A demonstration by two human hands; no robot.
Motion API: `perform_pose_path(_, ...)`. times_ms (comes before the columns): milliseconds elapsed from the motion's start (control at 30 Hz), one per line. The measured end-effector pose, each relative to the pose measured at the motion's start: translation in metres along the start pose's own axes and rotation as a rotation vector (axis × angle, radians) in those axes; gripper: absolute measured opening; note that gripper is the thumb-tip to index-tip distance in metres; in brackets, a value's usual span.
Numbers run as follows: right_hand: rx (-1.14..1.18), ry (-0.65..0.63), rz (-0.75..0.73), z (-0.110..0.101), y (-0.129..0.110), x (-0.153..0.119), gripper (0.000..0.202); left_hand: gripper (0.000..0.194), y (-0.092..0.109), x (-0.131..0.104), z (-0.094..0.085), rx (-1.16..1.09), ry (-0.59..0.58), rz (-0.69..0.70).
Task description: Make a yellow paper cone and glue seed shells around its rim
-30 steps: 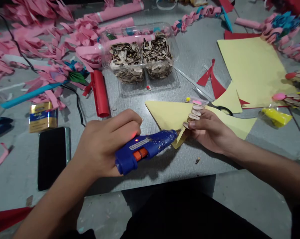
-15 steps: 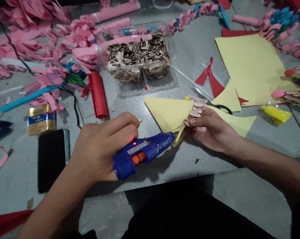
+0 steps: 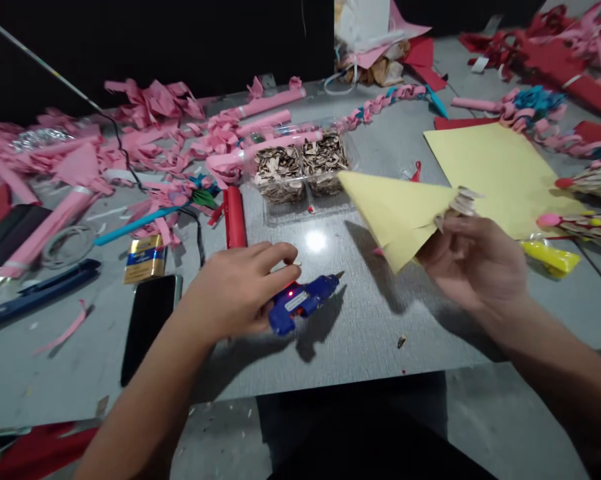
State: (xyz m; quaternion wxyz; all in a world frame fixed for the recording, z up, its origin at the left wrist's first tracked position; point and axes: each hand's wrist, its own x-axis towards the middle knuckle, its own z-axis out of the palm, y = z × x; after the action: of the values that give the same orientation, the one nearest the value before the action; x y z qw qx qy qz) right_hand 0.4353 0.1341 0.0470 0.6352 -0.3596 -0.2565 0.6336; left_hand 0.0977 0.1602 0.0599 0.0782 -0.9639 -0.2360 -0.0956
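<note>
My left hand (image 3: 243, 287) is closed round the handle of a blue hot glue gun (image 3: 305, 300), held low over the table with its nozzle pointing right and a red light glowing on its side. My right hand (image 3: 475, 263) pinches the narrow end of a yellow paper cone (image 3: 395, 213), raised above the table with its wide end to the left. Pale seed shells (image 3: 463, 201) sit on the cone by my fingertips, slightly blurred. Behind the glue gun stands a clear plastic box (image 3: 305, 190) with two compartments of seed shells.
Yellow sheets (image 3: 490, 167) lie at the right, near a yellow packet (image 3: 553, 259) and shell-covered pieces (image 3: 580, 227). At the left are a phone (image 3: 148, 327), a gold-blue box (image 3: 144, 259), a dark blue stapler (image 3: 40, 297) and a red roll (image 3: 235, 217). Pink paper strips (image 3: 150, 150) spread behind.
The glue gun's nozzle has come away from the cone. My right hand has lifted the cone off the table, away from the gun. The camera view has tilted up.
</note>
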Motion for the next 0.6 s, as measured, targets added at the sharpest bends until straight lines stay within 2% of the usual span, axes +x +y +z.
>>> perform_pose_path(100,0.062,0.036,-0.098,0.000,-0.009,0.000,0.032,0.032,-0.001,0.005,0.018,0.007,-0.110,-0.046)
perform_pose_path(200,0.087,0.073,-0.106,0.000,-0.009,0.000,0.033,0.040,0.003,0.006,0.031,-0.021,-0.215,-0.069)
perform_pose_path(267,0.071,0.059,-0.093,-0.001,-0.007,0.000,0.028,0.048,0.005,0.004,0.031,-0.050,-0.266,-0.066)
perform_pose_path(367,0.026,0.027,-0.067,-0.002,-0.005,0.000,0.021,0.059,0.000,0.001,0.021,-0.132,-0.281,-0.054)
perform_pose_path(467,0.014,-0.010,-0.046,-0.004,-0.003,0.000,0.020,0.058,-0.032,0.012,0.008,-0.225,-0.192,-0.076)
perform_pose_path(533,0.015,-0.022,-0.050,-0.006,-0.002,0.000,0.020,0.045,-0.068,0.030,0.005,-0.199,-0.078,-0.170)
perform_pose_path(600,0.010,-0.024,-0.060,-0.007,-0.001,0.001,0.019,0.035,-0.108,0.055,0.008,-0.128,0.003,-0.333)
